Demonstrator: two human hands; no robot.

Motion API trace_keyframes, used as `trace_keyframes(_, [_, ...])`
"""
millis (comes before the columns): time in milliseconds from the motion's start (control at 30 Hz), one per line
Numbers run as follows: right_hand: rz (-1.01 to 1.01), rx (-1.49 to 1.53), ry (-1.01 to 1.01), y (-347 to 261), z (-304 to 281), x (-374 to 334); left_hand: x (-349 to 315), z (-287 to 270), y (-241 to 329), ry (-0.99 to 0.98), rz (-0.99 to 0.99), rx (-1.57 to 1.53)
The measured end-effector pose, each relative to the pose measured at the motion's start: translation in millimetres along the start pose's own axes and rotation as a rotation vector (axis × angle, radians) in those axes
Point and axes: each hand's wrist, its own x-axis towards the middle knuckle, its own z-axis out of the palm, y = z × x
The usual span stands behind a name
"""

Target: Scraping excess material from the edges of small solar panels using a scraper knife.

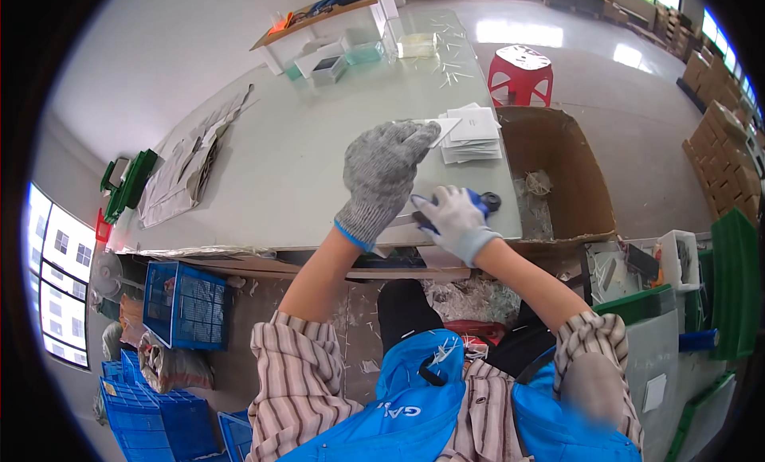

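Holding a white card (446,132) in the left hand (384,163), gloved in grey knit, with fingers folded nearly closed and pinching it near the fingertips. Slanting out over the right part of the table (295,159), just left of a stack (472,135) of similar white pieces; cannot tell if touching it. Bending the right hand (454,219), gloved in white and blue, nearer the front edge, with fingers partly curled downward; cannot tell how far open, nor what, if anything, is gripped. Just right of those fingers, a black round piece (492,201); cannot tell whether held or lying loose. Against the right edge, a brown carton (578,175), with a red stool (522,76) beyond. At the far end, thin white strips (453,72) scattered, with small boxes (328,70) to their left. Along the left side, crumpled sheets (187,163); lower down, beside the front edge, a blue crate (185,307).
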Motion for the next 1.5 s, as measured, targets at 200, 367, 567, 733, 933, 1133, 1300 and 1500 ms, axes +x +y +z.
trace_keyframes(200, [-0.08, -0.213, 0.025, -10.5, 35.5, 34.3, 36.5, 82.0, -20.0, -0.073, 0.137, 0.196])
trace_keyframes(367, [-0.28, 0.178, 0.484, 7.0, -6.7, -4.4, 47.7, 132.3, -13.7, -0.32, 0.129, 0.306])
trace_keyframes(567, [0.248, 0.231, 0.66, 106.2, -52.2, -34.0, 28.6, 153.4, -33.8, 0.058, -0.133, -0.095])
trace_keyframes(733, [0.94, 1.135, 0.613, 185.6, -43.7, 34.3, 8.3, 180.1, -78.1, -0.386, -0.872, -0.194])
trace_keyframes(933, [0.713, 1.835, 0.083, 207.9, -13.2, 66.1, 30.8, 211.9, -7.5, -0.273, -0.912, -0.299])
trace_keyframes(1133, [0.894, 1.818, 0.121, 205.2, -38.4, 28.7, 37.6, 212.7, 17.4, -0.384, -0.835, -0.513])
trace_keyframes(1300, [0.692, 1.551, 0.583, 178.6, -36.4, 6.2, 30.6, 196.5, 12.3, -0.342, -0.779, -0.63])
trace_keyframes(1500, [0.172, 1.033, 0.674, 142.2, -18.2, 27.0, 21.5, 150.6, -34.7, -0.516, -0.734, -1.034])
